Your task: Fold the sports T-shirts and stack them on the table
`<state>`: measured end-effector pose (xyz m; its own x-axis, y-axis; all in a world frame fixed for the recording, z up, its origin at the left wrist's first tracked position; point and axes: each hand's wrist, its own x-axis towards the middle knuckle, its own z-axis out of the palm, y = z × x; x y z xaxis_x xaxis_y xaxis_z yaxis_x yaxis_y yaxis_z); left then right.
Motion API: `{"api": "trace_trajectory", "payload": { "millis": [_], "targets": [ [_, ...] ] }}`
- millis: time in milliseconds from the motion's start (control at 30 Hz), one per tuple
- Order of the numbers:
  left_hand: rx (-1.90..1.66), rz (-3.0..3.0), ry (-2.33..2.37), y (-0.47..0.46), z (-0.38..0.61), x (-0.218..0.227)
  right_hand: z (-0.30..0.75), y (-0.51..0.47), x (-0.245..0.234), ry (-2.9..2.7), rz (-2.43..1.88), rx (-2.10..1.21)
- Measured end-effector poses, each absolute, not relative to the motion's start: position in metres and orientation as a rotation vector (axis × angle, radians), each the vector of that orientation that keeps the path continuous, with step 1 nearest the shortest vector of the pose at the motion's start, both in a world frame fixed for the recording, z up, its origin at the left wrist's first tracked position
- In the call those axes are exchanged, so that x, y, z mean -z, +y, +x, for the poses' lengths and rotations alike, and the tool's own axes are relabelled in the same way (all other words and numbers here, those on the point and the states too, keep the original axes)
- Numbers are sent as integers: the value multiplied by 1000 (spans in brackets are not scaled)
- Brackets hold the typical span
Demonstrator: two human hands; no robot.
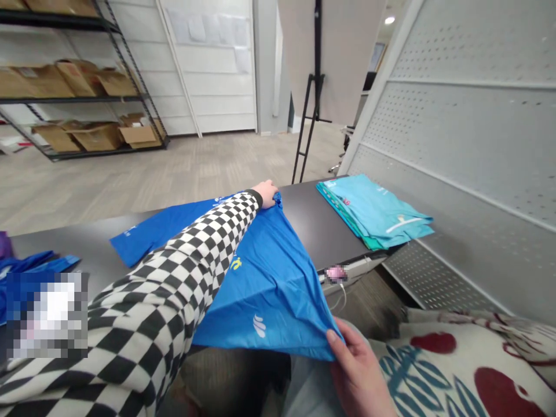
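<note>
While my black-and-white checkered sleeve (174, 278) lies across the bright blue fabric garment (273, 278), it hides much of the cloth's middle, so I cannot make out the whole shape. My left hand (266, 193) is closed around the garment's far corner, fingers bunched into the cloth. My right hand (358, 370) pinches the near corner between thumb and fingers, just off the edge of the dark surface (313, 223); its wrist is cut off by the bottom of the view. The garment stretches taut between the two hands, its far part lying on the surface and its near part hanging over the edge.

A small white striped logo (259, 326) shows near the corner I pinch, and a bit of yellow lettering (237, 263) peeks out beside my sleeve, too covered to read. White print (127, 231) at the garment's left end is too small to read.

A stack of folded teal garments (373, 211) rests at the right end of the surface, well apart, its white markings unreadable. More blue cloth (30, 263) lies at the left, partly behind a blurred patch. A small pink thing (336, 273) at the surface's edge is blurred too.
</note>
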<state>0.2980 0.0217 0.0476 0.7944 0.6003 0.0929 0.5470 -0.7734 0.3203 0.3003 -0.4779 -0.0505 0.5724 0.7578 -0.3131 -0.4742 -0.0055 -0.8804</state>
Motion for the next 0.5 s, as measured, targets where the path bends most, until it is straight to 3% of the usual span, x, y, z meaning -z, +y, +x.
{"api": "trace_trajectory", "payload": {
  "millis": [200, 367, 500],
  "targets": [
    [-419, 2532, 950, 49, 303, -58, 312, -488, 57, -431, -1462, -859],
    [-709, 1763, 939, 62, 272, -94, 298, -492, 47, -968, -1489, -518],
    [-785, 1511, 830, 53, 233, -115, 287, -488, 45, -1403, -1351, -416]
  ]
}}
